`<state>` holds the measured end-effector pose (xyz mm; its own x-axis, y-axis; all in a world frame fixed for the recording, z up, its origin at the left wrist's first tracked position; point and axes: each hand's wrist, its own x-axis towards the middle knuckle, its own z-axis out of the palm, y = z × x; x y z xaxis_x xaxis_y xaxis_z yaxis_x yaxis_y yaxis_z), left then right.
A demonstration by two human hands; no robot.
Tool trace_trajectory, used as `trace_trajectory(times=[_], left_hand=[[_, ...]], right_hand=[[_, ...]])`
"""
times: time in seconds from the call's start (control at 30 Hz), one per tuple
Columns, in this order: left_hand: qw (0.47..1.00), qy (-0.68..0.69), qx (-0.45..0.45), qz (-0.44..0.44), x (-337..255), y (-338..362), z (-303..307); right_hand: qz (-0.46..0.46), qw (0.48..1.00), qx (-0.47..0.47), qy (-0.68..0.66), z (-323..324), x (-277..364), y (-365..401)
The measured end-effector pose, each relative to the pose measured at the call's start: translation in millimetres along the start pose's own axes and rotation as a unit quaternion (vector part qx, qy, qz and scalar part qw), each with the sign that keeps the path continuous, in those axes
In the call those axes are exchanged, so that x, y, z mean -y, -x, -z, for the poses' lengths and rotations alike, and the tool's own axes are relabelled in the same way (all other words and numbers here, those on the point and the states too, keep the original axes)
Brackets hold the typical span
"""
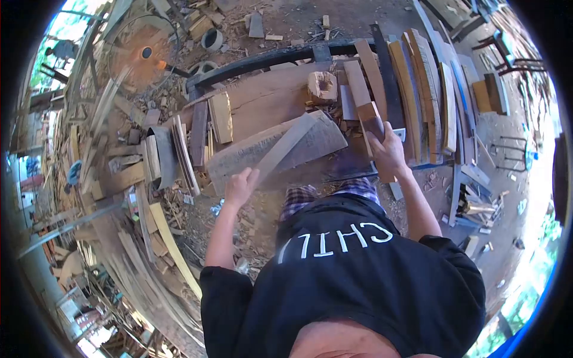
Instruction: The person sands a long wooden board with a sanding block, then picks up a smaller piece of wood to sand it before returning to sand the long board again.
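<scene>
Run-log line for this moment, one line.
left hand: holding slat, over wide plank | right hand: holding brown wood piece | hollowed block: on bench, untouched

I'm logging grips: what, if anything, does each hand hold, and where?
Left hand: flat board, by its near end. Right hand: brown wooden piece, by its near end.

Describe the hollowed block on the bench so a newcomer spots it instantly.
Start at the long workbench in front of the person. Near its far edge, left of the long planks laid across it, sits a short, chunky wooden block. A rough hole sets it apart from those flat planks.
</scene>
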<state>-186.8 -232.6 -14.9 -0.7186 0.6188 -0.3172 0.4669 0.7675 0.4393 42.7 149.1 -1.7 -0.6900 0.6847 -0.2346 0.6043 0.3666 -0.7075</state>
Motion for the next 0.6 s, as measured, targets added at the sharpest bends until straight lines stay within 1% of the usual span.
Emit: trace_trajectory(times=[0.03, 0.07, 0.1, 0.17, 0.2, 0.27, 0.3, 0.37, 0.4, 0.47, 0.53, 0.6], left_hand=[[0.999, -0.022, 0.015, -0.04, 14, -8, 6], [0.995, -0.043, 0.029, -0.081, 25, -15, 10], [0.994, -0.039, 0.037, -0.091, 32, -21, 13], [0.984, -0.054, 0.016, -0.17, 44, -34, 21], [0.982, -0.052, 0.024, -0.181, 49, -41, 24], [0.959, -0.091, -0.029, -0.266, 55, -55, 27], [0.957, -0.088, -0.023, -0.275, 49, -59, 27], [0.954, -0.115, -0.078, -0.265, 30, -65, 21], [0.953, -0.112, -0.078, -0.27, 18, -71, 13], [0.945, -0.053, -0.089, -0.31, -13, -84, -6], [0.945, -0.034, -0.099, -0.308, -46, -100, -27], [0.945, -0.017, -0.108, -0.307, -61, -101, -43]], right_hand=[[-0.03, 1.0, 0.003, 0.006, -6, 7, 10], [-0.04, 0.999, -0.004, 0.011, -12, 14, 20], [-0.047, 0.998, -0.02, 0.026, -19, 21, 31], [-0.073, 0.996, -0.039, 0.041, -30, 36, 51], [-0.084, 0.994, -0.047, 0.043, -36, 41, 61], [-0.126, 0.989, -0.068, 0.042, -48, 46, 80], [-0.146, 0.987, -0.07, 0.026, -52, 48, 87], [-0.165, 0.984, -0.072, 0.012, -64, 43, 98], [-0.167, 0.983, -0.071, 0.003, -70, 37, 101], [-0.156, 0.983, -0.096, -0.013, -82, 32, 102], [-0.147, 0.983, -0.105, -0.028, -85, 38, 98], [-0.153, 0.982, -0.102, -0.044, -81, 48, 94]])
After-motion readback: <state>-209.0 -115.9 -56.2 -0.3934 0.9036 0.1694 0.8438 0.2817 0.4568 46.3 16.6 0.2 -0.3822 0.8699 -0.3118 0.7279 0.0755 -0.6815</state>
